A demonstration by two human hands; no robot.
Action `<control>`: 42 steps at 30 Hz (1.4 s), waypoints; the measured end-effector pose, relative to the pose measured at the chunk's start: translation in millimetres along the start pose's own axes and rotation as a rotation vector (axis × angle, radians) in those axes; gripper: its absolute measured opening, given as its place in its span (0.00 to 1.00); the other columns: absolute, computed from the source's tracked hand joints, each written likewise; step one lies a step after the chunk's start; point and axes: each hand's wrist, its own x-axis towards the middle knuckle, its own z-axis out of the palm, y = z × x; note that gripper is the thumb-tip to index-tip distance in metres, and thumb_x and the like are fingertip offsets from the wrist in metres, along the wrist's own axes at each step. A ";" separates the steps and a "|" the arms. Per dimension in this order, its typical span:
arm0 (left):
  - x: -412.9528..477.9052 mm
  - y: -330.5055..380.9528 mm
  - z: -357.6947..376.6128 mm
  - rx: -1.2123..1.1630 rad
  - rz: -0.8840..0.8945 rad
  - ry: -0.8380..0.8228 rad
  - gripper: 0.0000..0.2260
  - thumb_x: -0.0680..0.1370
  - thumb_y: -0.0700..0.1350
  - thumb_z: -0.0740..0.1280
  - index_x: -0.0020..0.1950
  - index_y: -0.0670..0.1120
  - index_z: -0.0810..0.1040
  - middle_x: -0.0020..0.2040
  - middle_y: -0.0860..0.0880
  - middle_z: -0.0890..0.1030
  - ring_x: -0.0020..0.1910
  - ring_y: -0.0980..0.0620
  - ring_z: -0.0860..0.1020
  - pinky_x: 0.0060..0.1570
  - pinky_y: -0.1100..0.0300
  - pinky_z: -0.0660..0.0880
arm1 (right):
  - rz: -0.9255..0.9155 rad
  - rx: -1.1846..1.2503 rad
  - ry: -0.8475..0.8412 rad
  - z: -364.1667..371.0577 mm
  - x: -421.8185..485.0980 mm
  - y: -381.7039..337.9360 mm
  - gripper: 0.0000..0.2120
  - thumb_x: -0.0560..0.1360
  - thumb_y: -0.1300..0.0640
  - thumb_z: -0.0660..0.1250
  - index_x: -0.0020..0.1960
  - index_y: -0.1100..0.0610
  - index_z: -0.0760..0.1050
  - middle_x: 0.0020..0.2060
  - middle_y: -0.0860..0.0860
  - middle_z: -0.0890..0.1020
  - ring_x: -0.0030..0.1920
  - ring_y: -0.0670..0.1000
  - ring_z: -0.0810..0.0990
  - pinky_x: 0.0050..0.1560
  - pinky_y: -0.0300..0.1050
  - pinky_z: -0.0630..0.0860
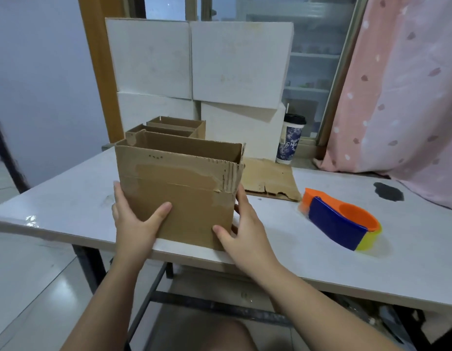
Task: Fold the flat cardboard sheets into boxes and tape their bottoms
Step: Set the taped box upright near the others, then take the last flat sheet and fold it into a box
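Head view shows the left hand (133, 219) and right hand (241, 230) clasping the upright, open-topped brown cardboard box (178, 191) at the white table's (67, 211) near edge, seemingly finished and due to join the other brown boxes (174, 127).

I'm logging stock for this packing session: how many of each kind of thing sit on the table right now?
Open brown boxes: 3, one held by the left hand and right hand, two behind it
Flat cardboard sheets: 1 visible
Tape dispensers: 1
Lidded cups: 1
Total: 6
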 end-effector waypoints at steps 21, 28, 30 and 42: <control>96.6 -51.2 -27.9 0.252 -0.013 0.022 0.58 0.65 0.54 0.77 0.73 0.60 0.31 0.76 0.51 0.46 0.75 0.48 0.53 0.71 0.49 0.55 | 0.023 0.096 0.011 78.7 88.5 -5.5 0.40 0.72 0.55 0.73 0.75 0.39 0.54 0.66 0.41 0.73 0.63 0.42 0.73 0.51 0.24 0.64; 74.4 -38.0 -22.5 0.455 0.278 0.227 0.51 0.67 0.52 0.76 0.77 0.46 0.45 0.75 0.42 0.49 0.72 0.46 0.54 0.69 0.51 0.58 | 0.086 0.082 0.004 78.5 79.4 3.0 0.35 0.70 0.50 0.75 0.70 0.40 0.62 0.50 0.42 0.75 0.40 0.41 0.78 0.39 0.27 0.70; 61.7 -30.7 -18.8 0.456 0.508 0.281 0.42 0.69 0.47 0.75 0.76 0.43 0.55 0.71 0.37 0.58 0.68 0.45 0.59 0.68 0.54 0.59 | 0.111 0.169 0.020 73.3 76.8 1.9 0.28 0.71 0.46 0.73 0.66 0.38 0.64 0.50 0.42 0.75 0.41 0.40 0.78 0.39 0.27 0.70; 0.1 28.0 129.6 -0.030 0.091 -0.473 0.13 0.78 0.43 0.62 0.62 0.55 0.71 0.62 0.54 0.76 0.54 0.61 0.75 0.53 0.64 0.73 | 0.140 -0.065 0.273 -18.1 70.2 53.0 0.10 0.76 0.60 0.63 0.56 0.52 0.76 0.55 0.47 0.77 0.58 0.47 0.74 0.58 0.43 0.72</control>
